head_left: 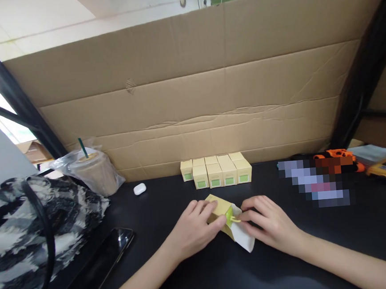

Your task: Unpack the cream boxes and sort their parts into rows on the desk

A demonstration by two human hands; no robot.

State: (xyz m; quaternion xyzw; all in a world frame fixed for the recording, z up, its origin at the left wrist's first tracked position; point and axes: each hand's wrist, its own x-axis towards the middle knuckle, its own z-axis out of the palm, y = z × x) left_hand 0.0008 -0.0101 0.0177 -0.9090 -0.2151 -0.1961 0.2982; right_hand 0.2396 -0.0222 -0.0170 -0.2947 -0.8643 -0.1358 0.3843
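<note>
My L hand (194,229) grips the small open box (219,205) over the black table (276,271), prob. to steady it w/ its mouth & white flap (245,237) facing my R hand (273,223). R fingertips are at the yellowish cord (236,220) of the green item (229,214) in the mouth; can't tell if they're pinching. Closed boxes (222,174) cluster behind, nr the cardboard (190,104), prob. kept out of my way.

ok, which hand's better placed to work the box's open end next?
Right, likely. The right hand is at the open end, by the white flap and yellowish cord; the left hand is holding the box by its body.
</note>
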